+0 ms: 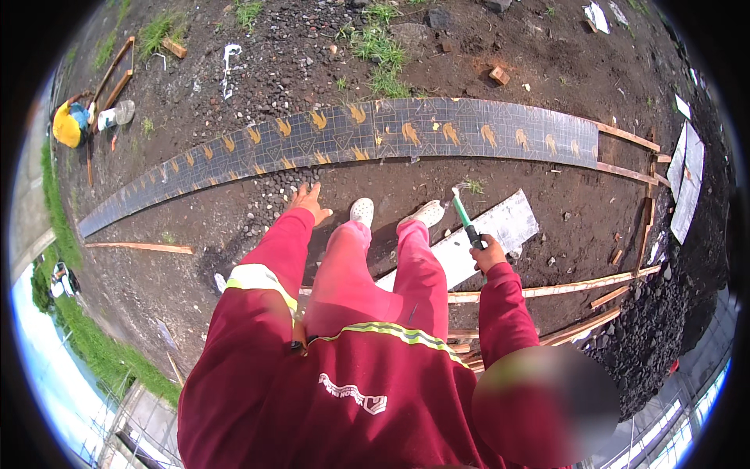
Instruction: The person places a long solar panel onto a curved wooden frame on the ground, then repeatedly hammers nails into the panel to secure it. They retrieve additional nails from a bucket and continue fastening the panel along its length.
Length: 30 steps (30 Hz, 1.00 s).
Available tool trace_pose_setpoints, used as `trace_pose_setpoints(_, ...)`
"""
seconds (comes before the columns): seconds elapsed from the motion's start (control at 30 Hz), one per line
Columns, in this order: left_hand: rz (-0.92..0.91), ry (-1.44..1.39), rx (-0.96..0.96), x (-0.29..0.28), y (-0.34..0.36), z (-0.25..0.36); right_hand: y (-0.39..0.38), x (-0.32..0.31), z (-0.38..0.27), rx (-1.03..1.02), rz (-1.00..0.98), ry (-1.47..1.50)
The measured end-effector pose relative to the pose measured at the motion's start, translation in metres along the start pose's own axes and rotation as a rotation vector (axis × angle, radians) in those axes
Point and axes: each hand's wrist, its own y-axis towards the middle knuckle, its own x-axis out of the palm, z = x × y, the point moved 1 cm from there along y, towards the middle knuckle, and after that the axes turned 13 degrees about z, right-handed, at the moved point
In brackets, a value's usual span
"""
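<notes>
right hand (489, 255) is closed in a fist around the green handle of a hammer (466, 219), its head raised above the pale flat board (500, 230) beside the white shoes (394, 212). left hand (309, 200) hangs spread open, holding nothing, over bare dark soil (234, 227), near the long dark patterned panel (375, 133).

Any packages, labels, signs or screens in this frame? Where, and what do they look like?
Logo patch: on the red garment, bottom centre; small white emblem with lettering.
Patterned panel: long dark strip across the dirt, ahead of the left hand; gold motifs.
No packages, signs or screens.
Right hand: grips a green-handled hammer.
</notes>
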Motion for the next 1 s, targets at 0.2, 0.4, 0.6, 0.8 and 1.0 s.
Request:
trace_pose_setpoints(0.2,0.087,0.008,0.076,0.053,0.144,0.074,0.108,0.039,-0.022,-0.29,0.159,-0.009)
trace_pose_setpoints(0.4,0.147,-0.046,0.052,0.119,0.251,0.117,0.215,0.075,-0.073,-0.367,0.274,0.087)
trace_pose_setpoints(0.6,0.253,-0.017,0.191,0.157,0.313,0.126,0.268,0.096,-0.114,-0.462,0.289,0.135)
trace_pose_setpoints(0.8,0.297,0.004,0.214,0.175,0.327,0.124,0.284,0.12,-0.151,-0.554,0.349,0.047)
trace_pose_setpoints(1.0,0.24,-0.027,0.206,0.171,0.325,0.125,0.299,0.145,-0.204,-0.616,0.333,-0.121)
